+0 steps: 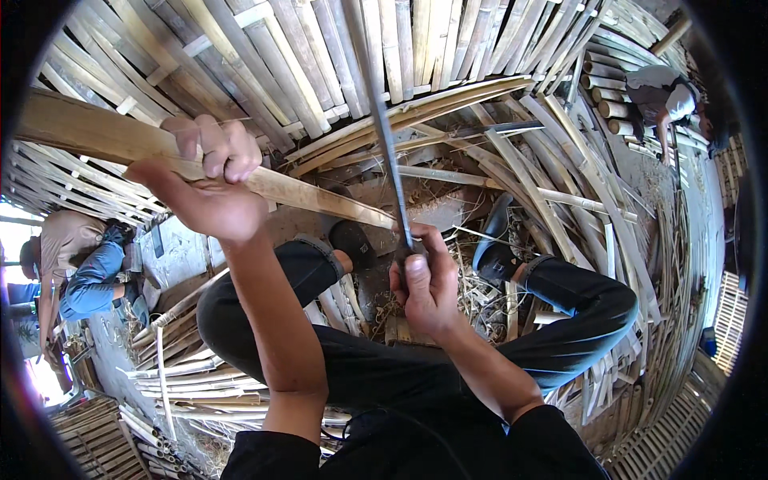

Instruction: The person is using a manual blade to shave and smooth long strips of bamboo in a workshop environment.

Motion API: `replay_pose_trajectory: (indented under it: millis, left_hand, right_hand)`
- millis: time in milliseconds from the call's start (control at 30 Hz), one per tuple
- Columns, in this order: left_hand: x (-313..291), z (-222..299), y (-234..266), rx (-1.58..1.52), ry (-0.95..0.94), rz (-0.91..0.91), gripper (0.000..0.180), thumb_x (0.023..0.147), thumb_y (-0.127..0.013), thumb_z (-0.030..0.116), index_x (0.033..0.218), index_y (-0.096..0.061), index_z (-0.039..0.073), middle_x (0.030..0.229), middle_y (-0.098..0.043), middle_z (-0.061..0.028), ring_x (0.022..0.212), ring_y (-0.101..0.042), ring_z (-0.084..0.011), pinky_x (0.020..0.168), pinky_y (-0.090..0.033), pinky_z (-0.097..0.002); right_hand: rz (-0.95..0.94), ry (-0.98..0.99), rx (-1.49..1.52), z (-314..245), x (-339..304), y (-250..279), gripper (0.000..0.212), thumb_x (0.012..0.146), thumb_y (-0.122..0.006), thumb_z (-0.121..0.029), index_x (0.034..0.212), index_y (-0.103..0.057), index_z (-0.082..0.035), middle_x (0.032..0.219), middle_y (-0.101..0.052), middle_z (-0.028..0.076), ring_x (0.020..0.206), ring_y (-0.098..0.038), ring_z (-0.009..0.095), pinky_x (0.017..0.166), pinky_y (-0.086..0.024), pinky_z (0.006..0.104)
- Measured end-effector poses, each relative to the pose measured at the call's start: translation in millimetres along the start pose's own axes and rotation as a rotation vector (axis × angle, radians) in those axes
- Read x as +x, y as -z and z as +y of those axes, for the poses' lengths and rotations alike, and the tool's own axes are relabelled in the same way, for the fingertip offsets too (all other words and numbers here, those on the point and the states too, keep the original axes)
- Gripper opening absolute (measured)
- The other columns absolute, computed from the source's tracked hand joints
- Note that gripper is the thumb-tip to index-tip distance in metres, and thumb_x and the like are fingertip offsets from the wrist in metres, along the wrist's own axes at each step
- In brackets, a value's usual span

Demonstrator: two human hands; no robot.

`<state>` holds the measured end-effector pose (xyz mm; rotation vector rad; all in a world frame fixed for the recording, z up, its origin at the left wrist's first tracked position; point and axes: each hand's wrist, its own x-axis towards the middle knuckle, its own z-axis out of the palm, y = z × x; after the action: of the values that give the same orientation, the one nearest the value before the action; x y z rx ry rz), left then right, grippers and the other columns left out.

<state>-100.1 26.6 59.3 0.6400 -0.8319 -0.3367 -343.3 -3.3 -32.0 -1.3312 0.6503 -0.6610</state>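
Note:
A long split bamboo strip (320, 198) slants down from the upper left to the middle of the view. My left hand (220, 188) is wrapped round its thicker part, fingers over the top and palm beneath. In my right hand (428, 288) is a long, narrow, dark-bladed knife (386, 136), pointing away from me, with my thumb pressed near the blade's base. The knife's handle is mostly hidden in my fist. Close above my right fingers, the strip's narrow end meets the blade; how deep the edge sits in the bamboo I cannot tell.
Bamboo slat panels (320, 56) form a wall ahead. Loose bamboo strips (552, 176) are heaped on the right, with more strips (200, 388) at lower left. Shavings lie between my spread legs. One person (76, 256) bends at far left, another (664, 100) at far right near stacked bamboo poles (612, 96).

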Motion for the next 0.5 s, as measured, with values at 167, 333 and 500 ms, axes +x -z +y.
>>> replay_pose_trajectory:
  millis: [167, 333, 500]
  left_hand:
    - [5, -3, -18, -0.033, 0.015, -0.101, 0.058, 0.094, -0.028, 0.071, 0.082, -0.038, 0.015, 0.061, -0.034, 0.0052, 0.048, -0.032, -0.0088, 0.046, -0.024, -0.0238]
    - [7, -2, 3, -0.113, 0.023, -0.161, 0.058, 0.094, -0.026, 0.071, 0.082, -0.037, 0.015, 0.061, -0.034, 0.0050, 0.049, -0.031, -0.0088, 0.048, -0.024, -0.0241]
    - [2, 5, -1, -0.047, 0.034, -0.085, 0.058, 0.095, -0.026, 0.070, 0.082, -0.036, 0.015, 0.061, -0.032, 0.0039, 0.049, -0.031, -0.0094, 0.049, -0.025, -0.0248]
  right_hand:
    - [-0.047, -0.069, 0.120, 42, -11, 11, 0.047, 0.101, -0.042, -0.044, 0.113, -0.052, 0.001, 0.066, -0.058, 0.007, 0.056, -0.055, 0.016, 0.055, -0.046, 0.0304]
    - [-0.065, -0.576, -0.559, 191, -38, 68, 0.062, 0.098, -0.041, -0.055, 0.105, -0.059, 0.004, 0.083, -0.062, 0.019, 0.077, -0.060, 0.032, 0.072, -0.046, 0.0427]
    - [-0.017, -0.742, -0.779, 204, -44, 100, 0.065, 0.097, -0.043, -0.055, 0.103, -0.063, 0.007, 0.093, -0.067, 0.026, 0.091, -0.064, 0.038, 0.083, -0.048, 0.0454]
